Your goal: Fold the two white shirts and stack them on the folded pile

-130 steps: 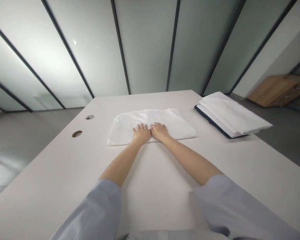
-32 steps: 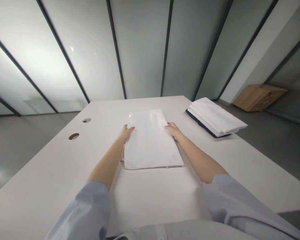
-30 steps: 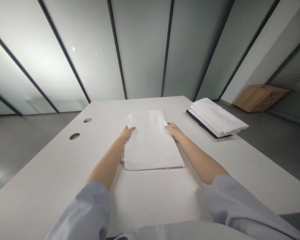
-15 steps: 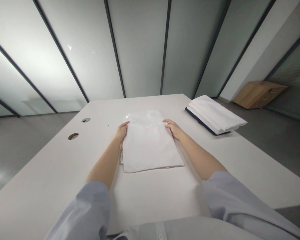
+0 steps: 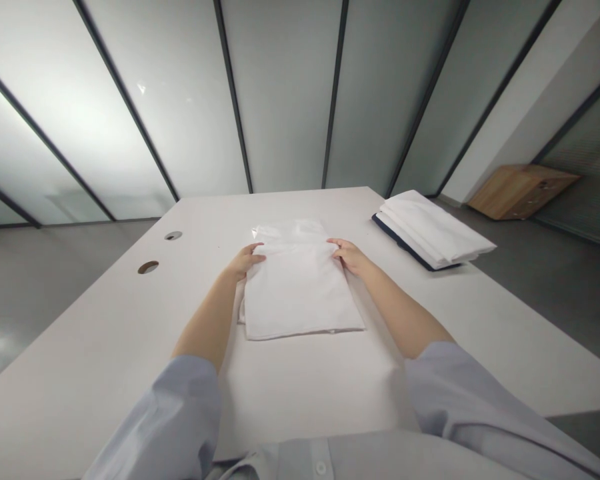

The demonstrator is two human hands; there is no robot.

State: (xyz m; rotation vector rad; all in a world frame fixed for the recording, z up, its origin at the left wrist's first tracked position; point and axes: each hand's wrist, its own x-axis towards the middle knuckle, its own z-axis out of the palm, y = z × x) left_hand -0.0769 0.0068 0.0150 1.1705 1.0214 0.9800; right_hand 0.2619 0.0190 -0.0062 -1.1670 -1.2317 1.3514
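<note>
A folded white cloth [image 5: 300, 293] lies flat in the middle of the table, its near edge a little slanted. Clear, shiny plastic film [image 5: 293, 231] shows past its far edge; whether the film runs under or around the cloth I cannot tell. My left hand [image 5: 246, 262] pinches the cloth's left side near the far end, thumb on top. On the opposite side my right hand [image 5: 350, 257] grips the right edge at about the same height, its fingers pointing inward. A small fold of white fabric [image 5: 241, 310] sticks out beneath the left side.
On the right of the white table [image 5: 305, 387] lies a stack of folded white cloth [image 5: 433, 227] on a dark navy item [image 5: 405, 247]. Two round holes [image 5: 149, 267] pierce the tabletop at left. A wooden cabinet [image 5: 520, 191] stands on the floor beyond, near frosted glass panels.
My left hand has shifted slightly inward, and its thumb now lies over the cloth's edge. The right hand has hardly moved. The cloth stays nearly in place.
</note>
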